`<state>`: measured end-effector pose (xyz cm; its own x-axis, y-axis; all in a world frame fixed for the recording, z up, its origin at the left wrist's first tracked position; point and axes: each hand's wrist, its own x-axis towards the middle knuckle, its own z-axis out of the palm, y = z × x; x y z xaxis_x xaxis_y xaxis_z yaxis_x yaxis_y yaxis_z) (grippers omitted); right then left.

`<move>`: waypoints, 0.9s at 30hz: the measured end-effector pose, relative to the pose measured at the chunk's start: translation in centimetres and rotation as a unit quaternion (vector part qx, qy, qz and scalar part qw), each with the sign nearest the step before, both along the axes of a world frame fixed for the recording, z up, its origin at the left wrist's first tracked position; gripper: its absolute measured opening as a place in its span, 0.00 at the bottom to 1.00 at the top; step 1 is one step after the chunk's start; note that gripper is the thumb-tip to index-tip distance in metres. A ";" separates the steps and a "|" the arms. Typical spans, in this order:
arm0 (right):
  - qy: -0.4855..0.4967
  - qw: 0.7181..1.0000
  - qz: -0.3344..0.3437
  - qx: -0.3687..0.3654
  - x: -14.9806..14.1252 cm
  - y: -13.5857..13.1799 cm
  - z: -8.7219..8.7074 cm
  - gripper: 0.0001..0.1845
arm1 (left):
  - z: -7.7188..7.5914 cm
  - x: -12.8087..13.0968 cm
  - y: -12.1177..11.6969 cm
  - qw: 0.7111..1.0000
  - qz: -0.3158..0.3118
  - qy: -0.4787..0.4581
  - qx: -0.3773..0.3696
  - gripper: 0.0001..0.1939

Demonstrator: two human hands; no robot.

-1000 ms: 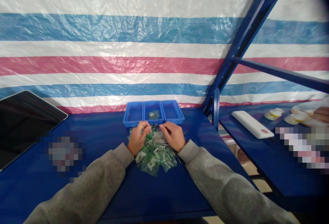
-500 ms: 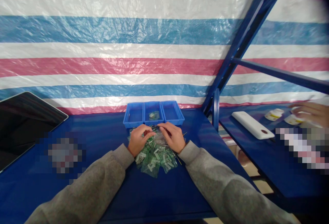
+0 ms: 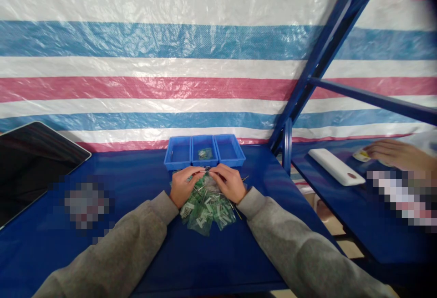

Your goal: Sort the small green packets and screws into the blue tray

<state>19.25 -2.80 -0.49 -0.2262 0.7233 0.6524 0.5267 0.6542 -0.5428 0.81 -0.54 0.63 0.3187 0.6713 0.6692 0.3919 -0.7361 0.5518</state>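
A heap of small clear bags holding green parts (image 3: 206, 209) lies on the blue table (image 3: 136, 225) in front of me. My left hand (image 3: 182, 186) and my right hand (image 3: 230, 182) rest on the far side of the heap, fingers curled. Their fingertips meet over a thin metal pin or small bag (image 3: 205, 172) pinched between them. Just beyond stands a blue tray with three compartments (image 3: 204, 151); the middle compartment holds one small green bag (image 3: 204, 153).
A dark tablet (image 3: 30, 161) leans at the left edge. A blue shelf frame (image 3: 307, 84) rises at the right. On the neighbouring table lie a white oblong device (image 3: 336, 166) and another person's hand (image 3: 396, 154) over small white items.
My hands have drawn closer together over the heap until the fingertips meet. The other person's hand at the right has reached further left along its table.
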 end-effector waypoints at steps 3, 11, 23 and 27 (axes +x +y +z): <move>-0.005 1.000 -0.002 -0.003 0.0 0.0 0.0 0.11 | 0.1 0.0 0.0 1.000 0.000 0.003 -0.008 0.06; 0.006 1.000 -0.013 0.000 -0.1 -0.2 0.2 0.11 | 0.0 -0.2 0.2 1.000 0.016 0.013 -0.021 0.09; -0.030 1.000 0.001 -0.007 -0.1 0.0 -0.1 0.14 | 0.4 0.0 -0.2 0.999 -0.027 -0.022 0.033 0.08; -0.036 0.999 0.005 -0.013 -0.1 0.0 -0.2 0.13 | 0.8 0.1 -0.4 0.998 -0.015 -0.039 0.052 0.06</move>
